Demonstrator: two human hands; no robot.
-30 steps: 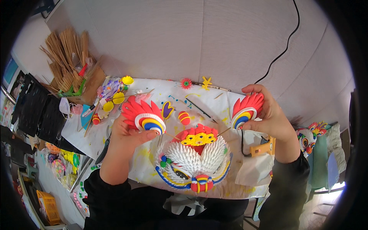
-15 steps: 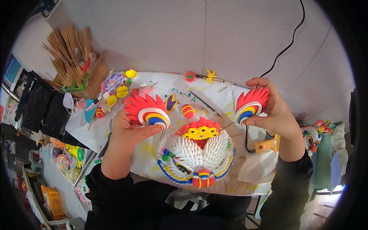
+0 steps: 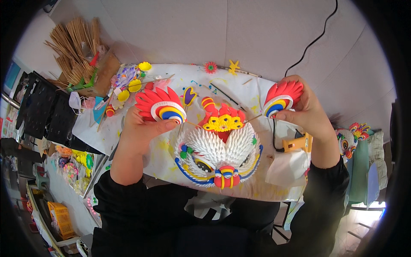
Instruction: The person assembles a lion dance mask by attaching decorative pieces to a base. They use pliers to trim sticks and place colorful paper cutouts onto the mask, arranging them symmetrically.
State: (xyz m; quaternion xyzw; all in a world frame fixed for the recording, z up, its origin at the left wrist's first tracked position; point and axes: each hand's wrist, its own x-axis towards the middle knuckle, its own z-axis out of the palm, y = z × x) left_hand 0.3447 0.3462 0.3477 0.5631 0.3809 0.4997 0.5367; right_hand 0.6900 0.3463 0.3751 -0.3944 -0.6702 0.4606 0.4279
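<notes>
Left ornament, right ornament, flanking the white mask
Left grip and right grip each pinch one; light pressure should spare red feathers.

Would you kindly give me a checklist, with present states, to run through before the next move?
1. Left plume gripped by left hand: ok.
2. Right plume gripped by right hand: ok.
3. Mask resting on the table: ok.
4. Sticks firmly seated: cannot tell; their ends are hidden.
5. Orange tool clear of both hands: ok, right of the mask.
6. Area beyond mask free of loose bits: not ok; striped piece and dark rod there.
</notes>
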